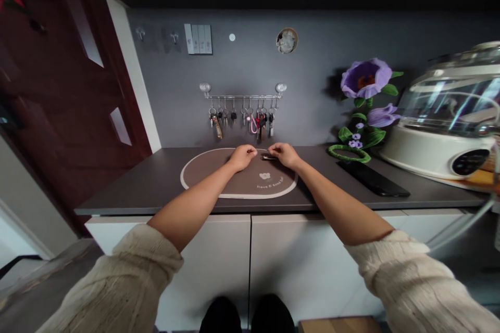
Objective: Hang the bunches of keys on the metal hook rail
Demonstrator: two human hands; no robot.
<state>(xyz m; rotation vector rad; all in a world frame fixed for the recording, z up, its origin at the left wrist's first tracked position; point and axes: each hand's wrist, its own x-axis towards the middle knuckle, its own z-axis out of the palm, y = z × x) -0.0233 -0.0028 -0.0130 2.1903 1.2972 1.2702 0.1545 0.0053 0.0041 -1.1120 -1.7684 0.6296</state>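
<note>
My left hand (242, 157) is over the brown oval mat (219, 166), fingers closed in a pinch; whatever they hold, if anything, is too small to make out. A short gap to the right, my right hand (284, 155) is also pinched closed, its fingertips facing the left hand's. Just below the right fingertips shows a small dark, shiny-edged object (269, 157); I cannot tell whether it is held or lies on the mat. Behind both hands, several key rings with keys (233, 116) hang from a clear hook rail (244, 97) on the grey wall.
On the counter (133, 182) to the right lie a black phone (373, 178) and a green ring base (349, 154) with purple fabric flowers (367, 80). A white appliance with a clear top (441, 140) stands at far right. A dark red door (66, 62) is left.
</note>
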